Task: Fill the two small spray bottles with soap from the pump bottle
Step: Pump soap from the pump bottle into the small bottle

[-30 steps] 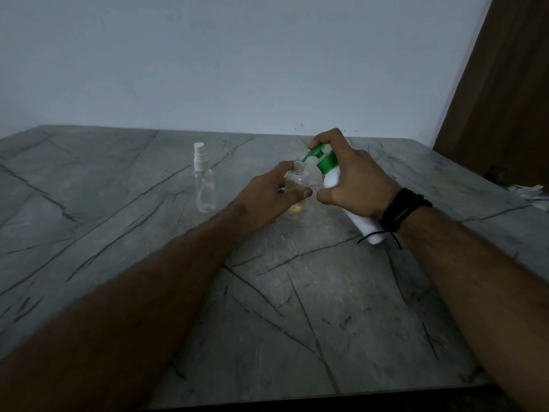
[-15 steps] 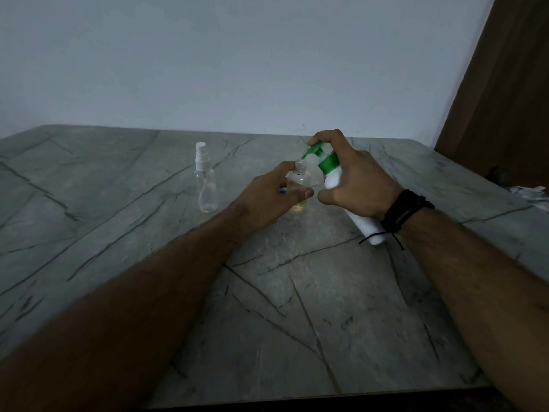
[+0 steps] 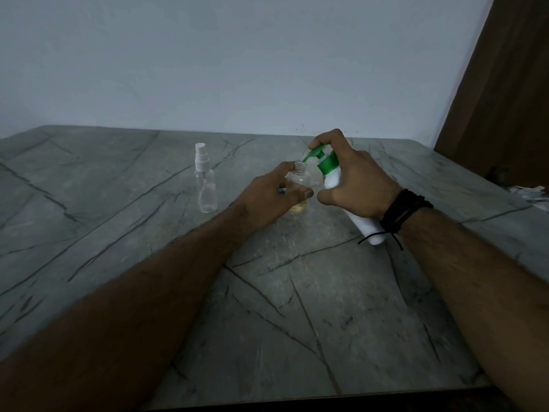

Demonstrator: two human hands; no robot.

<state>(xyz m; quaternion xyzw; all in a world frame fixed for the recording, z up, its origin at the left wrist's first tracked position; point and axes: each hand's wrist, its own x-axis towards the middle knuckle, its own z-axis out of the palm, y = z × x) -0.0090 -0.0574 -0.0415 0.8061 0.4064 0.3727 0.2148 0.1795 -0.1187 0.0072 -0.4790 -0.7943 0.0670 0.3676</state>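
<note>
Two bare forearms reach in from the near edge over one grey stone-look table (image 3: 267,337) crossed by dark veins. There are three bottles in all: one white pump bottle and two small clear spray bottles. The right hand (image 3: 356,185), with a stack of dark bands (image 3: 405,214) on its wrist, is wrapped round the pump bottle (image 3: 367,226), which is tilted with its base low toward the person and its green collar and pump head up and away; the thumb curls under the neck and one finger lies over the top of the green pump head (image 3: 318,151), whose spout points down at the mouth of the open spray bottle. No label or writing can be read on the white body. The left hand (image 3: 267,197) grasps the open spray bottle (image 3: 298,185), fingers and thumb curled round its sides; the bottle stands upright on the table with its cap off, and a little yellowish liquid shows at its bottom. Something small and bluish shows at the left fingers, too small to tell. Farther left and well apart from both hands stands the capped spray bottle (image 3: 205,181), upright, clear, with a white sprayer top, touched by neither hand. Behind the table rises a plain pale wall (image 3: 237,60), and at the far right a brown wooden panel (image 3: 505,84), with something crumpled and pale (image 3: 530,194) by the table's right edge.
</note>
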